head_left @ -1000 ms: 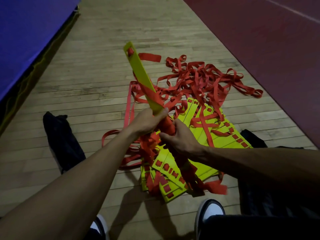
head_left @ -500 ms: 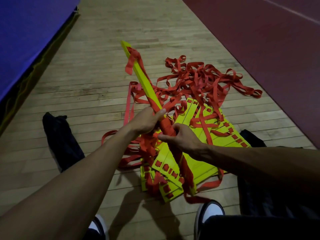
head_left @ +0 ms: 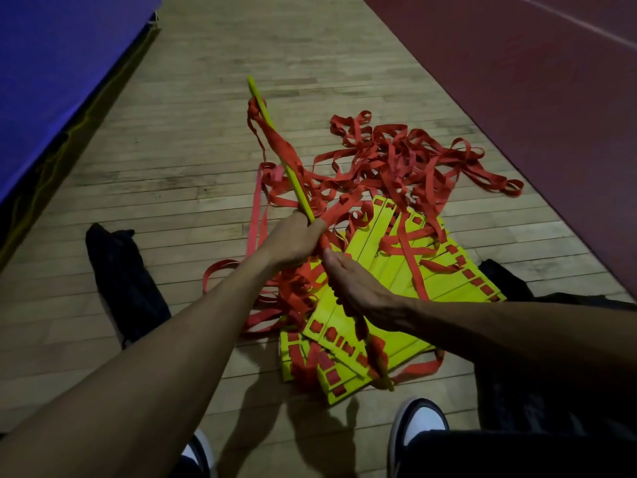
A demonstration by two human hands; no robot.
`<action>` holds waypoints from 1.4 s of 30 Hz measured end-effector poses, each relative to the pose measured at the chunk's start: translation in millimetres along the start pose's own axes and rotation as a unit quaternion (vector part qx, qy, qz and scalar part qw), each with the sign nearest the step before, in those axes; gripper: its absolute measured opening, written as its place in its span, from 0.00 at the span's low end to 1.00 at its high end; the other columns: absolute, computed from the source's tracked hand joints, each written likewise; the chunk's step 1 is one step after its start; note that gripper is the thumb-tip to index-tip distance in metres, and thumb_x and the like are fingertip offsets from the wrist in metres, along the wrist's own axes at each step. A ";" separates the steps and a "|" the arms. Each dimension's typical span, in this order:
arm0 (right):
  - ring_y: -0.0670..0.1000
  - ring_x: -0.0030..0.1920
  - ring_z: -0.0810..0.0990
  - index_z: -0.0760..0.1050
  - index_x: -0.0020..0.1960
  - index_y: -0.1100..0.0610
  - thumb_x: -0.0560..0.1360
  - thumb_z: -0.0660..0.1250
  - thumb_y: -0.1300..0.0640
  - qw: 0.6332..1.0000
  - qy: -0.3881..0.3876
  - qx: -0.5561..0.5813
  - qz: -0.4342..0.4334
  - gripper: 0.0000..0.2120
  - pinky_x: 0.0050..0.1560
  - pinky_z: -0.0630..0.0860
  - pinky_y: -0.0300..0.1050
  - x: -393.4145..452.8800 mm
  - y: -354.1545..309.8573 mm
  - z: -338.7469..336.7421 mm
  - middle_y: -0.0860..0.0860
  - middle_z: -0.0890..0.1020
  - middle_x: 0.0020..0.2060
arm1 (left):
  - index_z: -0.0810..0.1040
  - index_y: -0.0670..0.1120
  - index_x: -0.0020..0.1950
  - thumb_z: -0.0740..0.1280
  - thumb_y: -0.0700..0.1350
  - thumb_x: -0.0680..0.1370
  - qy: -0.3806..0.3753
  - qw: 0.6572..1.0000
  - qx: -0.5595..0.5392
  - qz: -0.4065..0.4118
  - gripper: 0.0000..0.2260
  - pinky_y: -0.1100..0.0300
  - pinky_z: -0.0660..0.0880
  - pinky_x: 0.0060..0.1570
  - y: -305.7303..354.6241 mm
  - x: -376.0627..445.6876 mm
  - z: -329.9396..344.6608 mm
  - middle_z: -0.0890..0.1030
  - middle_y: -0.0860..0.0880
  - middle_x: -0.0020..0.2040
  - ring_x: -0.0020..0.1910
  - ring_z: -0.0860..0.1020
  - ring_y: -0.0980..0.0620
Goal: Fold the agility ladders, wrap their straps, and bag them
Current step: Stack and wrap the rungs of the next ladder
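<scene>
A yellow rung (head_left: 291,174), wound with red strap (head_left: 286,150), is gripped at mid-length by the left hand (head_left: 296,241) and right hand (head_left: 358,288), above stacked yellow rungs (head_left: 396,267) on the wooden floor (head_left: 193,160). Loose straps (head_left: 413,157) are heaped beyond; no writing is legible.

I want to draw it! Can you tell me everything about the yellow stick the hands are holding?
The stick is a flat, thin, yellow-green ladder rung that looks like plastic. It is lifted off the floor and tilted, its far tip pointing up and away, its near tip low over the rung pile. Red straps hang from it and wind around its middle. The left hand grips it mid-length; the right hand holds the strap-wrapped part just below.
</scene>
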State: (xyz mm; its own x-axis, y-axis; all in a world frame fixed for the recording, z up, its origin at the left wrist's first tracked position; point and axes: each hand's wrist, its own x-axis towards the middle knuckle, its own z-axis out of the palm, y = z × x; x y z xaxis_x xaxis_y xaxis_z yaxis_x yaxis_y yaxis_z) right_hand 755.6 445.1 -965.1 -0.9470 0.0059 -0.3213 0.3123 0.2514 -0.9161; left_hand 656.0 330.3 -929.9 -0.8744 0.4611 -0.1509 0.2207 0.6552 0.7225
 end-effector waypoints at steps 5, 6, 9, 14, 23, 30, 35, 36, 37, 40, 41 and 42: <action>0.55 0.35 0.79 0.71 0.47 0.59 0.77 0.69 0.43 0.996 0.075 -0.036 0.006 0.18 0.38 0.77 0.52 8.6 2.5 -10.4 0.54 0.80 0.38 | 0.77 0.41 0.43 0.59 0.50 0.85 0.012 0.999 0.041 0.025 0.17 0.58 0.67 0.36 -5.6 -1.5 0.6 0.76 0.51 0.33 0.32 0.74 0.53; 0.55 0.39 0.82 0.73 0.49 0.58 0.74 0.73 0.43 0.995 0.084 -0.061 0.011 0.19 0.43 0.79 0.53 10.2 3.5 -12.3 0.54 0.83 0.41 | 0.77 0.40 0.45 0.60 0.52 0.85 0.013 0.999 0.023 0.024 0.18 0.59 0.68 0.37 -7.4 -1.2 1.3 0.76 0.50 0.34 0.33 0.74 0.53; 0.58 0.41 0.85 0.74 0.54 0.59 0.72 0.77 0.50 0.995 0.078 -0.064 -0.003 0.19 0.46 0.83 0.59 11.7 6.6 -8.2 0.57 0.85 0.42 | 0.78 0.44 0.46 0.60 0.61 0.82 0.010 0.999 -0.052 0.008 0.21 0.66 0.71 0.29 -5.6 -3.7 1.5 0.79 0.51 0.34 0.27 0.76 0.58; 0.58 0.34 0.80 0.65 0.61 0.58 0.80 0.66 0.51 0.998 0.046 -0.028 -0.023 0.17 0.32 0.77 0.49 6.3 2.7 -0.4 0.59 0.79 0.41 | 0.76 0.47 0.48 0.60 0.62 0.82 -0.007 0.999 -0.053 0.007 0.19 0.60 0.73 0.38 -2.9 -3.3 2.8 0.79 0.52 0.39 0.37 0.78 0.53; 0.49 0.28 0.72 0.72 0.40 0.59 0.79 0.64 0.41 0.996 0.075 -0.043 -0.017 0.22 0.33 0.69 0.46 7.5 2.4 -11.8 0.51 0.73 0.29 | 0.77 0.42 0.42 0.59 0.50 0.84 -0.035 0.994 -0.093 -0.038 0.17 0.62 0.71 0.27 -3.7 -0.6 -1.6 0.78 0.46 0.33 0.27 0.74 0.51; 0.53 0.34 0.84 0.70 0.59 0.59 0.74 0.75 0.51 0.997 0.063 -0.035 -0.030 0.21 0.35 0.82 0.51 12.5 10.2 -1.8 0.58 0.83 0.42 | 0.78 0.43 0.42 0.64 0.69 0.76 0.027 0.998 -0.061 -0.006 0.27 0.58 0.75 0.29 -10.1 1.7 -0.4 0.81 0.48 0.32 0.26 0.79 0.52; 0.51 0.35 0.74 0.68 0.56 0.60 0.82 0.57 0.40 1.000 0.022 -0.013 -0.012 0.22 0.36 0.73 0.45 2.8 1.5 1.3 0.54 0.74 0.38 | 0.76 0.45 0.41 0.62 0.60 0.81 -0.009 1.000 -0.027 -0.012 0.20 0.62 0.72 0.28 -8.7 1.2 -0.4 0.79 0.48 0.33 0.26 0.75 0.53; 0.52 0.37 0.71 0.70 0.54 0.61 0.82 0.52 0.38 1.000 0.023 -0.008 -0.002 0.25 0.39 0.71 0.48 1.6 1.5 2.3 0.53 0.72 0.37 | 0.76 0.43 0.41 0.60 0.55 0.83 -0.020 0.999 -0.028 -0.020 0.18 0.64 0.69 0.25 -5.6 -0.1 -1.3 0.78 0.47 0.33 0.26 0.73 0.53; 0.53 0.37 0.69 0.71 0.52 0.63 0.83 0.49 0.38 1.000 0.028 -0.008 0.002 0.28 0.41 0.69 0.50 1.4 2.3 3.2 0.53 0.70 0.36 | 0.76 0.42 0.41 0.59 0.51 0.84 -0.031 0.999 -0.030 -0.024 0.18 0.65 0.68 0.23 -2.9 -0.9 -2.3 0.77 0.47 0.32 0.26 0.71 0.52; 0.52 0.33 0.70 0.70 0.42 0.62 0.84 0.52 0.42 0.998 0.056 -0.019 -0.013 0.25 0.39 0.68 0.51 2.1 3.6 -0.6 0.53 0.71 0.31 | 0.77 0.40 0.39 0.57 0.48 0.85 -0.049 0.998 -0.027 -0.019 0.20 0.63 0.68 0.25 -3.1 -0.9 -2.4 0.77 0.44 0.31 0.27 0.73 0.48; 0.52 0.30 0.71 0.70 0.39 0.60 0.83 0.56 0.43 0.998 0.059 -0.028 -0.016 0.24 0.37 0.69 0.50 2.8 2.1 -3.8 0.53 0.73 0.30 | 0.77 0.40 0.38 0.57 0.48 0.85 -0.045 0.998 -0.024 -0.021 0.20 0.62 0.68 0.26 -4.7 -0.4 -2.7 0.78 0.43 0.32 0.28 0.75 0.47; 0.53 0.29 0.74 0.71 0.38 0.59 0.82 0.60 0.43 0.997 0.062 -0.043 -0.018 0.23 0.35 0.72 0.50 4.3 1.4 -7.4 0.53 0.75 0.29 | 0.77 0.40 0.39 0.57 0.48 0.85 -0.040 0.998 -0.029 -0.025 0.20 0.62 0.70 0.27 -7.1 0.4 -2.9 0.79 0.42 0.33 0.29 0.76 0.46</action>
State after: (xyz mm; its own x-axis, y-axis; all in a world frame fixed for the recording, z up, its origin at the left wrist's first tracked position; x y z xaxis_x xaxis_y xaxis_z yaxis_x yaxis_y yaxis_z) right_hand 751.4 452.7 -966.0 -0.9612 0.1134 -0.2516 0.2754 0.3356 -0.9008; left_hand 652.9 324.1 -933.2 -0.8459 0.4765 -0.2398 0.1505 0.6445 0.7496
